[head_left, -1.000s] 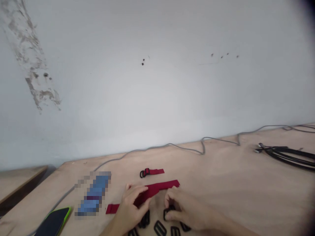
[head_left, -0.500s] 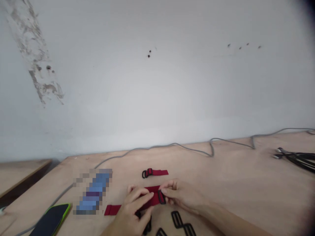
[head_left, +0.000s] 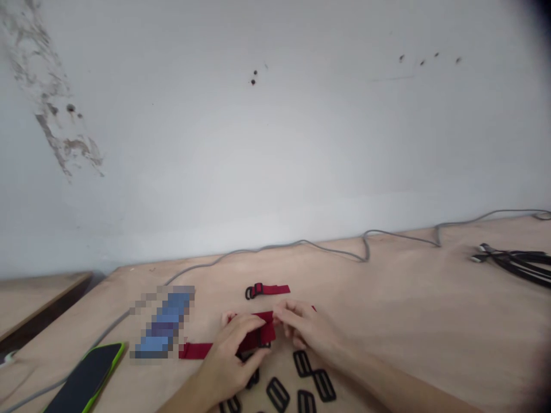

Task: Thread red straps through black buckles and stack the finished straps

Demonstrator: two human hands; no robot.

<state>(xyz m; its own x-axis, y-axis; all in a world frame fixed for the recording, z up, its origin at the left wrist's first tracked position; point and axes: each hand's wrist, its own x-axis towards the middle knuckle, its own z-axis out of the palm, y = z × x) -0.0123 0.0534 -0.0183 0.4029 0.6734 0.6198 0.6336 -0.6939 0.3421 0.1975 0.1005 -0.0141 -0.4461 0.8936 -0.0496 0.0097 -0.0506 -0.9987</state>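
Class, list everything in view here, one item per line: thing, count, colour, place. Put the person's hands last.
Wall: one, pale grey, behind table
Table: one, light wood, foreground
Side surface: one, wooden, far left
Grey cable: one, grey, mostly along wall
Cable bundle: one, black, right
Phone: one, dark with green edge, lower left
Pixelated item: one, mostly blue, left
Buckled strap: one, red and black, beyond hands
Loose buckles: at least five, black, near edge
Webbing: count unclear, red, under hands
Left hand: one, bare, on webbing
Right hand: one, bare, beside it
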